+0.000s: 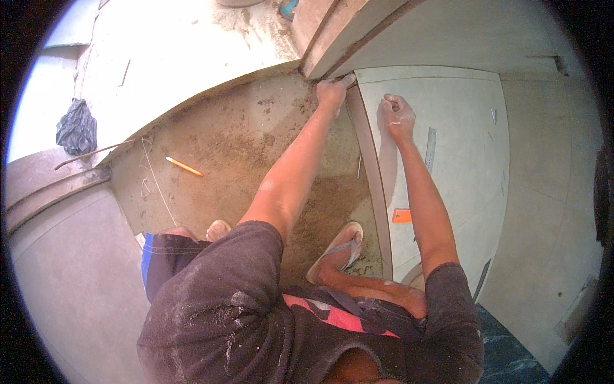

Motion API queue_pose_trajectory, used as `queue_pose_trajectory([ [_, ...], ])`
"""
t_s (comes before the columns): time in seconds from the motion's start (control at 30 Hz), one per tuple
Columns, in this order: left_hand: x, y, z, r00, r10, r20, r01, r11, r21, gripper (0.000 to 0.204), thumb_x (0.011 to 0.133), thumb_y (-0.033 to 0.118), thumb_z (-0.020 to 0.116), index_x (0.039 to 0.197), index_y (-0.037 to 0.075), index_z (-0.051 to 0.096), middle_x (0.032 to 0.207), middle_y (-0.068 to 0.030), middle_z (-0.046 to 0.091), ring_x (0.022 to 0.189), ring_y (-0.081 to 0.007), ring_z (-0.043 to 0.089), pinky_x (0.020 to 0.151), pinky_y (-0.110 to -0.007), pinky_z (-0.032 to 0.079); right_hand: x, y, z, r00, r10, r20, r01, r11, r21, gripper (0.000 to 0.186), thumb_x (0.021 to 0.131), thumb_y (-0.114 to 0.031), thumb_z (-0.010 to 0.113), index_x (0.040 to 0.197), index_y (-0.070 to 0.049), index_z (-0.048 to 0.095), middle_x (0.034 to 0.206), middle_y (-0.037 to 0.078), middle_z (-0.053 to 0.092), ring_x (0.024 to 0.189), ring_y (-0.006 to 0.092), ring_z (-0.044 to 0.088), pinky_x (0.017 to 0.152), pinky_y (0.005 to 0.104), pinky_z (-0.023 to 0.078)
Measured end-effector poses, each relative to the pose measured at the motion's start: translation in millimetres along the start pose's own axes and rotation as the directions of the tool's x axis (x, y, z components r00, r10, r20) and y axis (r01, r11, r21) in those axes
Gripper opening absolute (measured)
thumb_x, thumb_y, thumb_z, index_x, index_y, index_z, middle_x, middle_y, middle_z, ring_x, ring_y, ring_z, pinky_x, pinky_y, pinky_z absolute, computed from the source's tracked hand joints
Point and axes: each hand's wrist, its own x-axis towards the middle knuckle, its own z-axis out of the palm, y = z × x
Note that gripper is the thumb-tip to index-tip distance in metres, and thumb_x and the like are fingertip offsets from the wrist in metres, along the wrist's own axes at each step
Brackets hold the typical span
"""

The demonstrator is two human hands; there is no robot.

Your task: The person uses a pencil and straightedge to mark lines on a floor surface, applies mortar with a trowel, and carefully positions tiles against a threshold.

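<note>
Rough floor (256, 128), one orange pen (185, 167), one pale slab (464, 153): left hand (332, 96) by its corner, right hand (398, 120) over it, both curled, contents unclear

- Passage ahead of the left hand (332, 94) is blocked by the post (338, 43).
- Open room is found over the pale slab (470, 160), right of the right hand (399, 120).

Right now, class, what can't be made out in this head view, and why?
Head view:
Right hand: anything inside is hidden by its curled fingers.
Blue item: cut off by the top edge.
Grey strip: any markings are too small.
Black bag: any contents hidden by crumpled plastic.
</note>
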Motion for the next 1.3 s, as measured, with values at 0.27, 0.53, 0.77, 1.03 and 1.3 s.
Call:
queue_pose_trajectory([
  [0.27,-4.4,11.4,-4.4,0.989,-0.144,0.027,0.143,0.990,0.015,0.056,0.078,0.023,0.084,0.116,-0.012,0.061,0.112,-0.0221,0.066,0.100,-0.0337,0.065,0.086,-0.043,0.055,0.1,1.0,1.1,0.998,-0.047,-0.029,0.047,0.999,0.000,0.026,0.086,-0.022,0.070,0.104,-0.003,0.071,0.095,0.015,0.072,0.085,0.0258,0.070,0.079,0.0358,0.054],
  [0.53,-8.8,18.6,-5.4,0.982,-0.173,0.076,0.174,0.985,-0.011,0.058,0.078,0.022,0.084,0.113,-0.016,0.060,0.110,-0.0234,0.066,0.100,-0.0346,0.066,0.087,-0.043,0.056,1.3,10.9,0.7,0.998,-0.047,-0.036,0.048,0.999,0.012,0.025,0.085,-0.021,0.070,0.102,-0.004,0.071,0.094,0.015,0.072,0.084,0.0269,0.070,0.079,0.0358,0.055],
  [0.77,-4.7,15.6,-5.6,0.982,-0.183,0.043,0.182,0.983,0.032,0.057,0.077,0.017,0.085,0.114,-0.018,0.059,0.113,-0.0233,0.066,0.096,-0.0322,0.068,0.084,-0.039,0.059,0.5,1.5,-1.7,1.000,-0.031,-0.001,0.031,0.999,0.013,0.027,0.087,-0.022,0.068,0.104,-0.001,0.070,0.094,0.015,0.072,0.084,0.0252,0.070,0.078,0.0352,0.055],
  [1.03,-12.9,25.5,-4.9,0.980,-0.191,0.048,0.192,0.981,-0.009,0.057,0.078,0.016,0.084,0.116,-0.017,0.058,0.114,-0.0238,0.065,0.098,-0.0326,0.068,0.085,-0.038,0.059,-0.8,-3.4,-3.6,1.000,0.009,0.006,-0.009,0.999,0.033,0.026,0.088,-0.021,0.068,0.104,0.000,0.069,0.094,0.014,0.072,0.084,0.0230,0.070,0.080,0.0343,0.054],
  [1.3,-6.1,17.6,-5.6,0.977,-0.206,0.050,0.208,0.978,-0.031,0.044,0.082,0.014,0.079,0.111,-0.014,0.061,0.107,-0.0215,0.068,0.090,-0.0304,0.070,0.079,-0.037,0.061,-0.6,-2.8,-4.9,1.000,0.020,0.013,-0.020,1.000,0.009,0.027,0.089,-0.020,0.068,0.107,0.000,0.069,0.093,0.012,0.072,0.084,0.0205,0.068,0.079,0.0327,0.053],
])
